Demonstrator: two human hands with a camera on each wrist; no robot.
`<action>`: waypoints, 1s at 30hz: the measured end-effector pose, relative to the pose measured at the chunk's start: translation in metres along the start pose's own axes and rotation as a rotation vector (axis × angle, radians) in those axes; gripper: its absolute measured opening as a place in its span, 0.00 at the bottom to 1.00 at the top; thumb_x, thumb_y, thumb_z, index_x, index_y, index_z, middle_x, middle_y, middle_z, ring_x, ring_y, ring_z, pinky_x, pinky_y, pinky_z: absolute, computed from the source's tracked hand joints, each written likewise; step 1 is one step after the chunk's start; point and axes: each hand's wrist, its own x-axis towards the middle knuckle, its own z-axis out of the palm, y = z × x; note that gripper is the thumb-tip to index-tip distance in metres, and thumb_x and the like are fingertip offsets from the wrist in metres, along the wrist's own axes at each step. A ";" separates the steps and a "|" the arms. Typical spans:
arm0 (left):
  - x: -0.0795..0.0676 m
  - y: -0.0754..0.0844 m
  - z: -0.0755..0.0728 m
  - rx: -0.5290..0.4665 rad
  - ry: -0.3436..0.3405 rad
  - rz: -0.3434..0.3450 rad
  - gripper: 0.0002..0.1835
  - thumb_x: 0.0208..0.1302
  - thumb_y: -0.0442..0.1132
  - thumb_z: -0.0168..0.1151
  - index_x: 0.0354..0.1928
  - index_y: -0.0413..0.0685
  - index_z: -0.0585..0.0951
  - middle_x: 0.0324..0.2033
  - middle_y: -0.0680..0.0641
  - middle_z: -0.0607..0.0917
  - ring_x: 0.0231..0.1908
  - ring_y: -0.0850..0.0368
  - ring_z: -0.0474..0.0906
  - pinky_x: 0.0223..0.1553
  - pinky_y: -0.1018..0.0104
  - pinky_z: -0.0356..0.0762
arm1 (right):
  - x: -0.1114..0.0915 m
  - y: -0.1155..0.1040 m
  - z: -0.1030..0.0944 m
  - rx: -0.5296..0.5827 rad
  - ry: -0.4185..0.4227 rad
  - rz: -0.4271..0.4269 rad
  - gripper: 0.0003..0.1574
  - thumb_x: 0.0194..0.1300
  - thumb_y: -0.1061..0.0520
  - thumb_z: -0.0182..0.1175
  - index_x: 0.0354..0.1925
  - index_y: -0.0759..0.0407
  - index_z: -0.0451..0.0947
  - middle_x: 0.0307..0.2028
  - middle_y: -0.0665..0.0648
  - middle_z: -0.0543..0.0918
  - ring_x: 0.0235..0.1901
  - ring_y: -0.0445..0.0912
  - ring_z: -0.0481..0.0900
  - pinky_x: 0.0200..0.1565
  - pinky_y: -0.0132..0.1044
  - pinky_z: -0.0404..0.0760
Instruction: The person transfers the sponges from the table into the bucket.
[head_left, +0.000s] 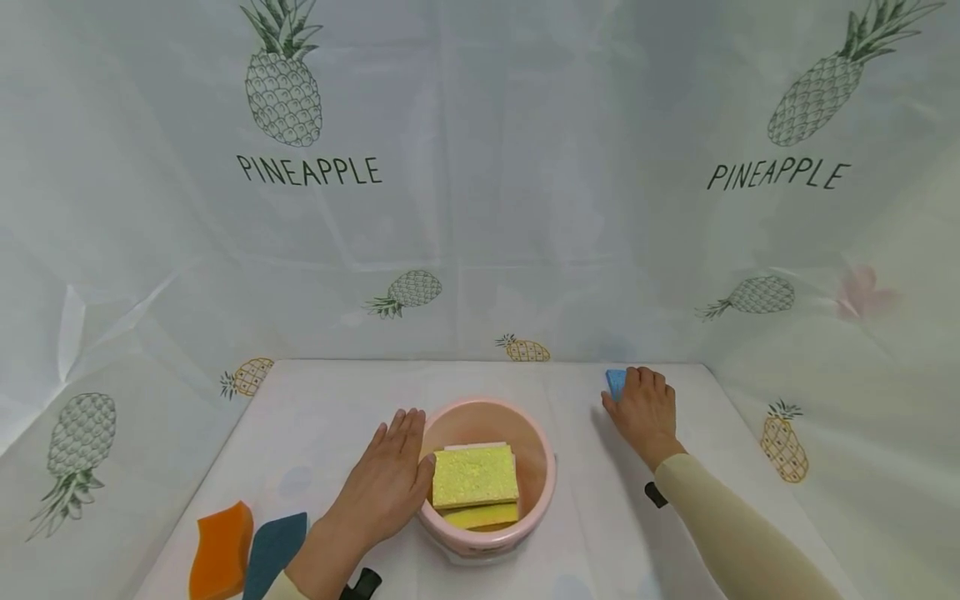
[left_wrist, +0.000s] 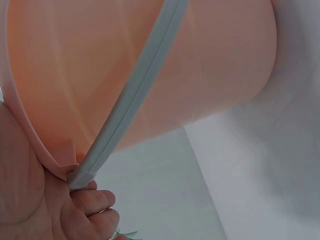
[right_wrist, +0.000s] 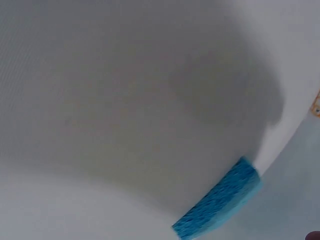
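Observation:
A pink bucket (head_left: 482, 543) stands near the middle of the white table, with yellow sponges (head_left: 476, 477) stacked inside. My left hand (head_left: 386, 487) rests along its left rim, fingers straight. In the left wrist view the grey handle (left_wrist: 127, 100) runs down the bucket's side to the palm. Over at the back right, my right hand (head_left: 647, 412) holds a blue sponge (head_left: 616, 382) between thumb and bent fingers, most of it hidden by the hand. The right wrist view shows the long edge of that blue sponge (right_wrist: 217, 200), with one fingertip at the corner.
An orange sponge (head_left: 220, 550) and a dark teal sponge (head_left: 275, 552) lie at the table's front left, beside my left forearm. A pineapple-printed sheet (head_left: 510, 208) hangs behind the table's back edge and around its sides.

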 end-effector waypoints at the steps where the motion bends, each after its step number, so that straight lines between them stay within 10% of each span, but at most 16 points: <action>1: 0.000 0.000 0.000 0.000 -0.001 0.000 0.36 0.84 0.51 0.47 0.81 0.34 0.58 0.81 0.36 0.61 0.82 0.40 0.52 0.82 0.41 0.50 | 0.000 0.002 0.001 -0.002 -0.013 0.010 0.39 0.73 0.42 0.65 0.57 0.76 0.68 0.55 0.76 0.75 0.59 0.72 0.70 0.57 0.68 0.74; 30: -0.001 -0.001 0.000 -0.016 0.011 0.014 0.35 0.84 0.50 0.47 0.81 0.33 0.60 0.80 0.35 0.63 0.82 0.39 0.54 0.81 0.40 0.52 | -0.005 0.032 0.009 -0.015 -0.292 0.174 0.47 0.71 0.31 0.60 0.43 0.80 0.71 0.39 0.75 0.74 0.48 0.72 0.71 0.45 0.68 0.72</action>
